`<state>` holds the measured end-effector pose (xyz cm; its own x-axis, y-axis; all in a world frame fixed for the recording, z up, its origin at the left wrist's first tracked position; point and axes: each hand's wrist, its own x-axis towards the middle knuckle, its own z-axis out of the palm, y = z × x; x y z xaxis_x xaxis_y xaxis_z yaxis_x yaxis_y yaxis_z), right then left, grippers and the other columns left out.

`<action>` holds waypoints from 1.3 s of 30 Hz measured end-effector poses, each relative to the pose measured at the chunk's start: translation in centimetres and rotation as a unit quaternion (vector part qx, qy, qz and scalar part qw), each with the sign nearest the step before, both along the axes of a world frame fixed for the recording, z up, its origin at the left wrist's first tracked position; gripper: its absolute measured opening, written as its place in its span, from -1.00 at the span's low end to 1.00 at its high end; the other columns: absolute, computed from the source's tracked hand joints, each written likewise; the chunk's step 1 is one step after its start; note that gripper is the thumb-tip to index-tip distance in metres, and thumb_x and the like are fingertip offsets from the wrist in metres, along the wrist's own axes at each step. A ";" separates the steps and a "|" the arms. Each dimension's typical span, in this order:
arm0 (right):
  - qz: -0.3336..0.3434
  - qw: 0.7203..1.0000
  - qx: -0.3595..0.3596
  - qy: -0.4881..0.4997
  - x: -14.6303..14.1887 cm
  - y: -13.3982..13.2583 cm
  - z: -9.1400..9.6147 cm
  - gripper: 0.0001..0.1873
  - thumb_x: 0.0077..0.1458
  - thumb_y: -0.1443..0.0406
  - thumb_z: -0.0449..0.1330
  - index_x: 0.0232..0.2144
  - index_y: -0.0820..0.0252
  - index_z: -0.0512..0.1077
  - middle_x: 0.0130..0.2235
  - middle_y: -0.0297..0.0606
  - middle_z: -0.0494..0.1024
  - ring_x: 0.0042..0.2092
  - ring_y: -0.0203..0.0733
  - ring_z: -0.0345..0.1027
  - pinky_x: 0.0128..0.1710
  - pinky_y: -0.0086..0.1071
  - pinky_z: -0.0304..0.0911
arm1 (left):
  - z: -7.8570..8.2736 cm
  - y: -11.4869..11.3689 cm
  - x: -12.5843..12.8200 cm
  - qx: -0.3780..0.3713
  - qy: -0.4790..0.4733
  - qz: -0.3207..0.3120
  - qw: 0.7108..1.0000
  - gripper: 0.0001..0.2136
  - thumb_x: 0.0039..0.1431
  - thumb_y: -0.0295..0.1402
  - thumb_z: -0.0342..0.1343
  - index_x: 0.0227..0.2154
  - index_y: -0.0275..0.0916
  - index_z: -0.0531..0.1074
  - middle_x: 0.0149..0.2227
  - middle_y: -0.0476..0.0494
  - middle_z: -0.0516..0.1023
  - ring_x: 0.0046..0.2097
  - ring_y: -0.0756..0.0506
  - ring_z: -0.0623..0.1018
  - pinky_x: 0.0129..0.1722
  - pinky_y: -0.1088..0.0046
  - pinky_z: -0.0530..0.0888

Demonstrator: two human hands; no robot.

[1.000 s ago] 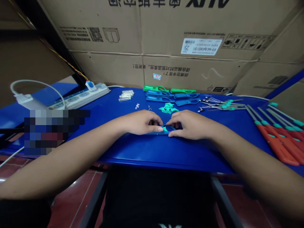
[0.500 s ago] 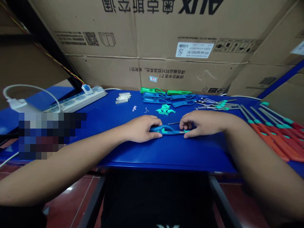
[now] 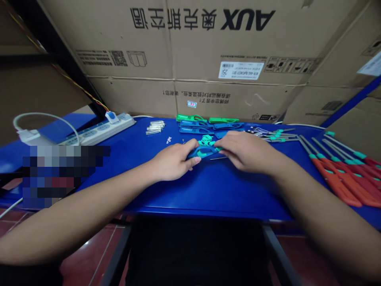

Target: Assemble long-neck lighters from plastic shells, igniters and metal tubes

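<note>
My left hand (image 3: 172, 159) grips the left end of a blue plastic handle shell (image 3: 203, 151) that carries a teal insert, holding it just above the blue table (image 3: 190, 190). My right hand (image 3: 247, 153) lies over the shell's right end with its fingers curled on it. A small heap of teal plastic pieces (image 3: 206, 140) sits right behind the shell. A thin metal rod (image 3: 218, 158) lies on the table under my right hand's fingers.
Blue and green handle shells (image 3: 208, 124) lie in rows at the back. Several small metal tubes (image 3: 154, 127) sit to their left. A white power strip (image 3: 98, 129) is at far left. Wired teal parts (image 3: 276, 134) and red-handled tools (image 3: 342, 171) fill the right. Cardboard boxes (image 3: 202, 59) stand behind.
Both hands have carried the blue shell away from me, toward the teal pieces. My right hand has slid left along it and now covers its right end.
</note>
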<state>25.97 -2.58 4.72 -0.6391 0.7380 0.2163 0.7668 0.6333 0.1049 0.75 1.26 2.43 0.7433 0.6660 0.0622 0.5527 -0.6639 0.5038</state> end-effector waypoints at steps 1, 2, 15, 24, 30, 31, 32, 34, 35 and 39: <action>0.019 1.000 0.018 0.007 -0.3 0.1 -0.3 -0.71 0.27 0.33 0.01 -0.11 0.27 0.51 -0.20 -0.05 0.59 -0.19 -0.03 0.38 -0.20 -0.25 0.20 | 0.0 0.0 0.0 0.013 0.006 -0.004 1.000 -0.83 0.34 -0.20 -0.04 -0.15 -0.17 0.24 -0.39 0.02 0.58 -0.34 -0.07 0.56 -0.38 0.45 0.32; 0.037 0.999 0.030 0.014 -0.5 0.2 -0.6 -0.71 0.27 0.35 0.01 -0.12 0.28 0.51 -0.21 -0.05 0.59 -0.19 -0.04 0.36 -0.19 -0.24 0.20 | 0.1 0.0 0.0 0.029 0.014 -0.005 0.999 -0.82 0.35 -0.19 -0.07 -0.14 -0.17 0.24 -0.38 0.00 0.58 -0.35 -0.08 0.55 -0.38 0.45 0.31; 0.063 0.994 0.087 0.004 -1.6 0.5 -1.6 -0.67 0.22 0.41 0.03 -0.07 0.32 0.53 -0.29 -0.13 0.60 -0.20 -0.05 0.32 0.10 -0.07 0.05 | -0.6 -0.8 0.5 0.184 0.063 0.091 0.977 -0.63 0.41 -0.05 -0.24 -0.11 -0.13 0.37 -0.44 -0.09 0.52 -0.42 -0.13 0.49 -0.49 0.45 0.11; 0.086 0.980 0.162 -0.078 -1.7 0.5 -1.9 -0.70 0.30 0.27 0.08 -0.29 0.33 0.56 -0.41 -0.14 0.57 -0.29 -0.06 0.36 0.06 -0.14 0.17 | 0.1 -0.4 0.1 0.100 0.034 0.055 0.993 -0.71 0.40 -0.10 -0.18 -0.22 -0.13 0.35 -0.47 0.00 0.47 -0.41 -0.08 0.46 -0.43 0.45 0.19; 0.107 0.983 0.135 -0.058 -2.3 0.8 -3.3 -0.70 0.30 0.29 0.05 -0.26 0.35 0.55 -0.37 -0.13 0.58 -0.25 -0.08 0.39 0.17 -0.14 0.15 | -0.4 -0.6 0.1 0.104 0.051 0.055 0.992 -0.72 0.40 -0.12 -0.17 -0.23 -0.13 0.36 -0.48 0.00 0.45 -0.41 -0.09 0.45 -0.44 0.45 0.16; 0.106 0.984 0.128 -0.057 -2.3 0.9 -3.2 -0.70 0.30 0.29 0.05 -0.26 0.35 0.55 -0.37 -0.12 0.58 -0.24 -0.07 0.39 0.17 -0.14 0.15 | -0.4 -0.5 0.1 0.112 0.053 0.055 0.991 -0.73 0.40 -0.13 -0.17 -0.23 -0.13 0.36 -0.48 -0.01 0.44 -0.42 -0.09 0.45 -0.45 0.45 0.14; 0.105 0.985 0.123 -0.057 -2.3 0.9 -3.1 -0.69 0.30 0.29 0.05 -0.26 0.35 0.55 -0.37 -0.11 0.58 -0.25 -0.08 0.39 0.17 -0.13 0.16 | -0.4 -0.5 0.2 0.119 0.052 0.055 0.990 -0.74 0.40 -0.13 -0.16 -0.24 -0.14 0.36 -0.49 -0.01 0.44 -0.42 -0.09 0.45 -0.46 0.45 0.14; 0.099 0.986 0.118 -0.058 -2.3 0.9 -2.6 -0.69 0.30 0.29 0.05 -0.24 0.36 0.55 -0.37 -0.10 0.58 -0.25 -0.08 0.38 0.17 -0.11 0.15 | -0.3 -0.3 0.2 0.106 0.032 0.056 0.992 -0.74 0.39 -0.13 -0.15 -0.26 -0.15 0.34 -0.51 0.00 0.44 -0.44 -0.07 0.46 -0.46 0.46 0.16; 0.094 0.986 0.122 -0.057 -2.2 0.9 -2.2 -0.69 0.31 0.29 0.05 -0.21 0.37 0.55 -0.36 -0.10 0.59 -0.25 -0.09 0.38 0.18 -0.09 0.14 | -0.4 -0.1 0.3 0.077 0.010 0.057 0.995 -0.74 0.40 -0.13 -0.15 -0.28 -0.15 0.32 -0.52 0.02 0.44 -0.47 -0.05 0.46 -0.47 0.48 0.20; 0.030 0.976 0.215 -0.003 -2.0 0.1 -0.5 -0.62 0.27 0.26 0.10 0.06 0.33 0.45 -0.05 0.01 0.57 0.03 0.06 0.32 0.20 0.05 0.01 | -0.7 0.6 0.8 -0.124 -0.132 0.074 0.981 -0.71 0.41 -0.10 -0.19 -0.33 -0.17 0.23 -0.54 0.07 0.46 -0.58 0.03 0.45 -0.51 0.53 0.34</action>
<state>24.01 -2.53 4.22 -0.6809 0.5404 0.4944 0.7280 0.5735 0.3757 1.52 1.90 1.69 0.6168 0.7847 0.0619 0.4620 -0.4245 0.7787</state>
